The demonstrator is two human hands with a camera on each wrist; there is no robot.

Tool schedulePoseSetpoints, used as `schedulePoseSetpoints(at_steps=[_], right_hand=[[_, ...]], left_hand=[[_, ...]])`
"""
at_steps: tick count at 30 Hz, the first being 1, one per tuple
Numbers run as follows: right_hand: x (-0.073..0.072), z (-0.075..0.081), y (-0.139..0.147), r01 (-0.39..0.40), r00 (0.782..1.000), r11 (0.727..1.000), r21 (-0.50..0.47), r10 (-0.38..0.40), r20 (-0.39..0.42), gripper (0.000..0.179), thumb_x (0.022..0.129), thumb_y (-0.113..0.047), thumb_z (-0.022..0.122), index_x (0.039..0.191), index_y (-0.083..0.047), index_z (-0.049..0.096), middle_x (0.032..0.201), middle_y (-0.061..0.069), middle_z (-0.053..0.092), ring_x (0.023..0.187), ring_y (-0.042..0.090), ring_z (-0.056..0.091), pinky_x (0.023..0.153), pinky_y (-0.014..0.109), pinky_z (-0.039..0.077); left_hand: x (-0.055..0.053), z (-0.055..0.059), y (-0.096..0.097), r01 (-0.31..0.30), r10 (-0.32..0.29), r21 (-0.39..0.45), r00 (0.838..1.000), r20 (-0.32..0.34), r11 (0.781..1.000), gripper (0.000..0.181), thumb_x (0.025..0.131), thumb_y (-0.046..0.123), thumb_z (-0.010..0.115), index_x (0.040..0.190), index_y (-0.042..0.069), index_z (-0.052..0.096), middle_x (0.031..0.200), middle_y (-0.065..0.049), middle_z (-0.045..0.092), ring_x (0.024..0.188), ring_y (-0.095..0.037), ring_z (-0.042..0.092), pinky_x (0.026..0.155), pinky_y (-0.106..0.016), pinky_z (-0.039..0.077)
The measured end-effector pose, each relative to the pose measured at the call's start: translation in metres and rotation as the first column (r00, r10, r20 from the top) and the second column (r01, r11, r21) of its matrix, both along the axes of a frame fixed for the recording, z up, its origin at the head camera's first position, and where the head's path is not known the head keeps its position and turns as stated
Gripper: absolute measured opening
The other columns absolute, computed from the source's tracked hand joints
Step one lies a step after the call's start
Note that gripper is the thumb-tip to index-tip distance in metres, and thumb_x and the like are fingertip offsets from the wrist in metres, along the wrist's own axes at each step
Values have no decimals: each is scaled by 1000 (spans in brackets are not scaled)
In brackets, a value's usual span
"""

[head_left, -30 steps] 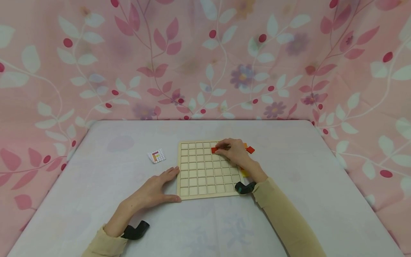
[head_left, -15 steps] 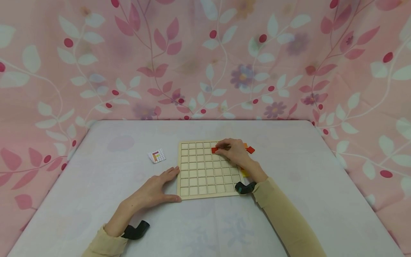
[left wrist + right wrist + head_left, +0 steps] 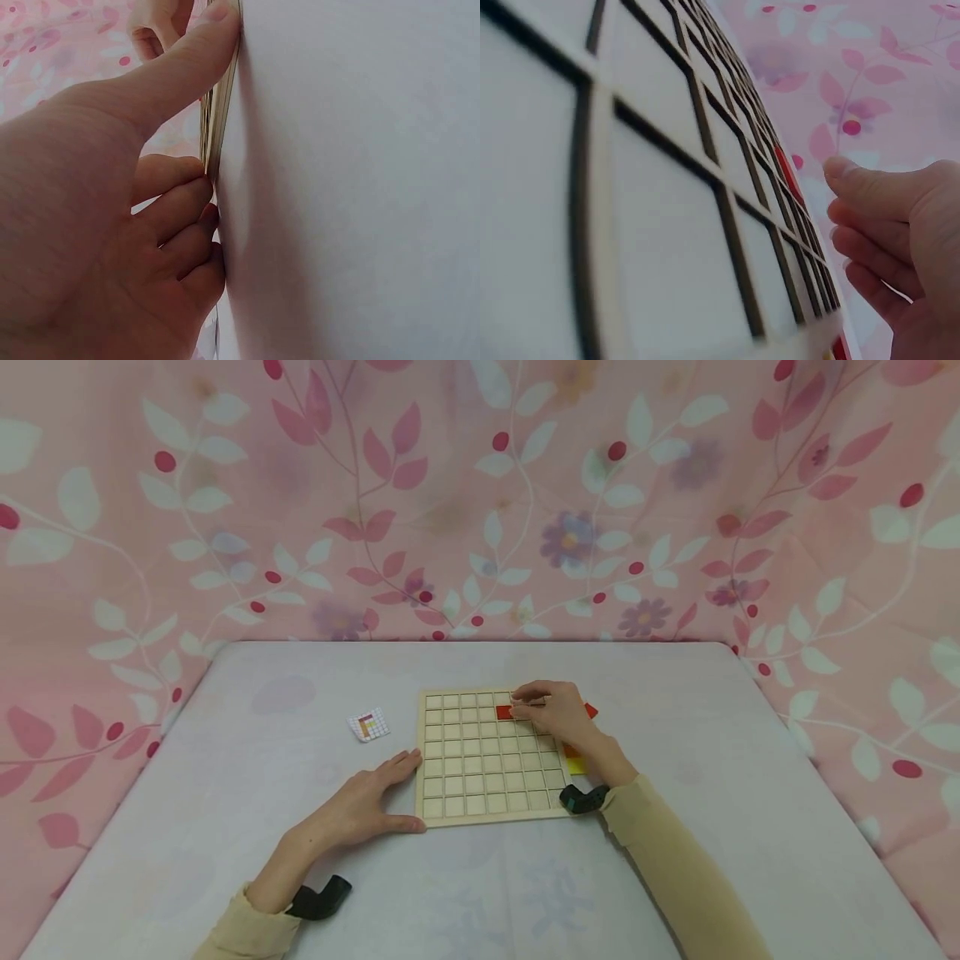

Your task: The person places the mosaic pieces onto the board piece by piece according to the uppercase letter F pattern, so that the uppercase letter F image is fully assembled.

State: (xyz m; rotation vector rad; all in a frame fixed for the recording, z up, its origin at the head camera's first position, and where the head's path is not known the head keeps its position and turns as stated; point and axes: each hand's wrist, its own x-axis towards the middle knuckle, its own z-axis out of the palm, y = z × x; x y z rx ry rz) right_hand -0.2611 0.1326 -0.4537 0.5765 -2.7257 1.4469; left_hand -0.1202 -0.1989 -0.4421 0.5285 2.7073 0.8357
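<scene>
Right hand (image 3: 562, 714) shifted rightward; red tile (image 3: 503, 712) on board (image 3: 474, 766).

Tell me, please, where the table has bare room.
Free: left of the paper card; right of the right sleeve; before the board, between right and left sleeve.
Crowded: board's right side, with coloured tiles and right hand.

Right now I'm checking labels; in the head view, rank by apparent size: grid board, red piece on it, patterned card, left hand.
1. Grid board
2. Left hand
3. Patterned card
4. Red piece (visible part)
</scene>
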Motion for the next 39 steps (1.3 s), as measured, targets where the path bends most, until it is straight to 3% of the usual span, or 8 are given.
schedulePoseSetpoints(at_steps=[5, 11, 21, 29, 33, 36, 39], right_hand=[[0, 5, 24, 32, 998, 999, -8, -32, -57, 27, 88, -26, 79, 109, -10, 76, 104, 3, 74, 97, 19, 64, 88, 41, 56], [5, 14, 57, 134, 991, 990, 34, -133, -36, 30, 88, -35, 77, 112, -17, 75, 110, 3, 72, 107, 23, 63, 97, 48, 49], [10, 9, 102, 214, 976, 975, 62, -209, -67, 32, 88, -35, 78, 115, -18, 74, 112, 5, 72, 110, 23, 61, 99, 48, 48], [16, 3, 118, 251, 968, 965, 74, -249, -43, 35, 90, -37, 75, 118, -15, 72, 119, 8, 70, 113, 26, 60, 101, 51, 47], [17, 0, 119, 256, 966, 964, 75, -257, 9, 35, 91, -38, 74, 118, -16, 72, 121, 7, 69, 115, 26, 57, 101, 49, 46], [17, -4, 117, 249, 966, 963, 104, -255, 47, 38, 89, -37, 76, 120, -15, 71, 122, 7, 68, 117, 27, 57, 102, 50, 47], [16, -9, 114, 238, 969, 961, 142, -245, 32, 41, 86, -36, 80, 119, -14, 71, 121, 8, 69, 117, 28, 59, 102, 50, 48]], left_hand=[[0, 0, 0, 1, -1, -5, 1000, -1, 1000, 101, 77, 55, 80, 157, 14, 35, 162, -11, 32, 149, -35, 30, 113, -65, 30], [-1, 0, 0, 5, -5, -2, 1000, -1, 1000, 101, 77, 56, 80, 157, 15, 35, 162, -11, 33, 149, -35, 31, 112, -65, 30], [-1, 0, 0, 2, -2, 4, 1000, 3, 1000, 101, 77, 54, 81, 157, 14, 34, 162, -11, 32, 149, -35, 30, 112, -66, 29], [-2, 1, -1, 6, -6, -2, 1000, -9, 1000, 101, 77, 55, 80, 157, 14, 35, 162, -12, 33, 148, -36, 32, 112, -65, 31], [-2, 1, -1, 5, -5, 3, 1000, -4, 1000, 101, 77, 56, 80, 157, 15, 34, 162, -12, 33, 148, -36, 31, 112, -66, 31], [-1, 1, 0, 5, -5, 3, 1000, 3, 1000, 101, 77, 56, 80, 157, 15, 34, 162, -12, 32, 149, -35, 31, 112, -66, 30], [-1, 2, 0, 2, -2, 4, 1000, 5, 1000, 101, 77, 55, 80, 157, 15, 34, 162, -12, 32, 149, -35, 31, 112, -66, 30]])
